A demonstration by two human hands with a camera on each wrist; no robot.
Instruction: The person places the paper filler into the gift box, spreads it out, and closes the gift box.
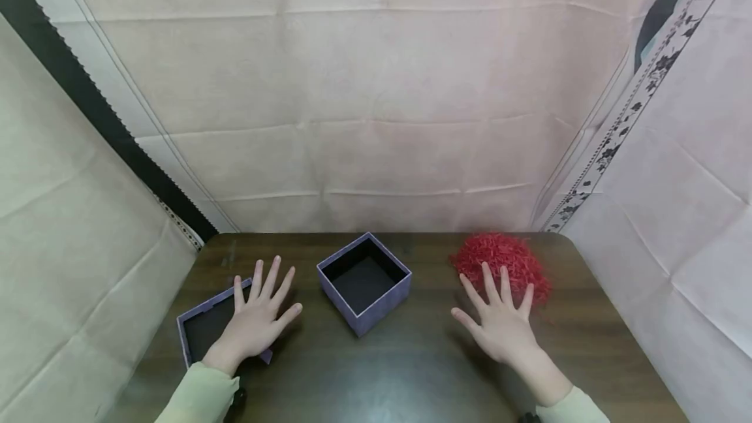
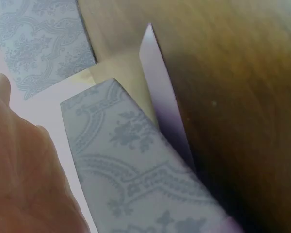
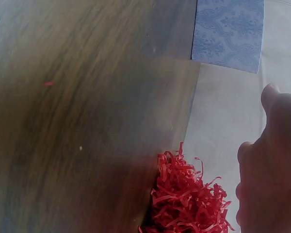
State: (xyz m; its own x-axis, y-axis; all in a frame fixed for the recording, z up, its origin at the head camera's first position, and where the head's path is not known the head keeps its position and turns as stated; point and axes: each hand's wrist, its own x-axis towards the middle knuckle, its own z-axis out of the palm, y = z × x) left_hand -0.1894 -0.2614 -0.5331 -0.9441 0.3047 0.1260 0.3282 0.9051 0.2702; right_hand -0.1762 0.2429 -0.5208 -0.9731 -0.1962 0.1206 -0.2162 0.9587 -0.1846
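Note:
My left hand (image 1: pixel 256 324) is spread with straight fingers over a purple box lid (image 1: pixel 205 328), whose dark inside faces up and part of which the hand hides. In the left wrist view the patterned side of the lid (image 2: pixel 131 155) shows beside the hand, with a pale ribbon strip (image 2: pixel 160 92) sticking out. Between the hands stands a purple box (image 1: pixel 376 305), its top uncovered and its black inside bare. My right hand (image 1: pixel 499 328) also has its fingers spread and holds nothing. Its fingertips overlap the near edge of a heap of red shredded paper (image 1: pixel 499 260) in the head view.
Everything lies on a dark brown wooden table (image 1: pixel 352 384). A white cloth (image 1: pixel 364 116) hangs behind its far edge, and more cloth (image 1: pixel 693 266) flanks it on the right. One small red scrap (image 3: pixel 49 83) lies on the wood in the right wrist view.

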